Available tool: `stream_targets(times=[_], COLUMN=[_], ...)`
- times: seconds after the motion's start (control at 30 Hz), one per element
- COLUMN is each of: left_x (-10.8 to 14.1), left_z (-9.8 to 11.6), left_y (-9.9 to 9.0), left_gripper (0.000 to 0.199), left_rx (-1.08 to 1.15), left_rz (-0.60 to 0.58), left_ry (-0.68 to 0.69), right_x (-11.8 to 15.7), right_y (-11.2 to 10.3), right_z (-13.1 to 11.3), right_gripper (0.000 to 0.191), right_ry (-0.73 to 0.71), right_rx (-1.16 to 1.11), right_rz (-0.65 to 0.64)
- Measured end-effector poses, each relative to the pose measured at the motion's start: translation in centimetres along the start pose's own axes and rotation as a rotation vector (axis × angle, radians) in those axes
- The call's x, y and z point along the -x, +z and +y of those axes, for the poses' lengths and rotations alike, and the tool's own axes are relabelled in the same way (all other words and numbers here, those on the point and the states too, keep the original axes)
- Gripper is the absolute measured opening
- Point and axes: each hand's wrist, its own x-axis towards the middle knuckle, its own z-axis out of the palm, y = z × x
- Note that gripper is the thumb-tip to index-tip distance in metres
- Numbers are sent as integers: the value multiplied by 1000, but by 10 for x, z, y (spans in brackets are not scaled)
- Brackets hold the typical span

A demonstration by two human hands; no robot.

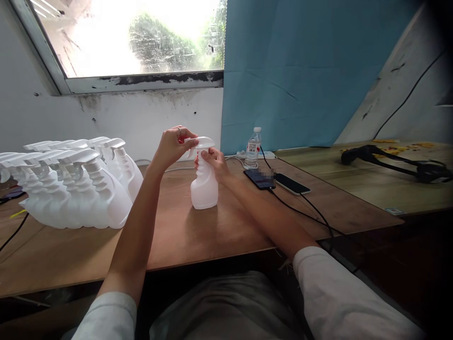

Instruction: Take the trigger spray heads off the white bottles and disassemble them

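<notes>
White spray bottle (204, 191) stood upright on table (177, 245), left of water bottle (252, 150) | left hand (172, 145): fingers nearly closed, nozzle end pinched with thumb | right hand (216, 164): fingers curled closed, neck gripped | other spray bottles (81, 189) lined up well left of water bottle | two phones (292, 183) laid just in front and right of it
</notes>
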Motion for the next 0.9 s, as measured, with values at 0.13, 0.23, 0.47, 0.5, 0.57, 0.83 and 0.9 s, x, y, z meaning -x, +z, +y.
stream_targets(times=[0.13, 0.23, 0.47, 0.5, 0.57, 0.83, 0.9], left_x=[0, -2, 26, 38, 64, 114, 114], left_z=[1, -4, -49, -57, -69, -80, -81], left_y=[-1, 2, 29, 35, 45, 66, 68], left_gripper=[16, 17, 47, 54, 71, 49, 51], left_rx=[11, 48, 521, 571, 630, 675, 673], left_rz=[-7, -7, -158, -228, -341, -473, -465], left_ry=[-6, -7, -157, -213, -343, -480, -483], right_x=[-1, -2, -5, -7, -10, -12, -10], right_y=[5, 3, -11, -13, -17, -15, -12], right_z=[2, 2, -7, -9, -12, -28, -28], right_gripper=[43, 41, 48, 48, 45, 23, 18], right_ry=[-27, -23, 206, 250, 334, 417, 404], right_rx=[49, 35, -58, -56, -48, -31, -21], right_rz=[85, 68, -132, -149, -188, -373, -317])
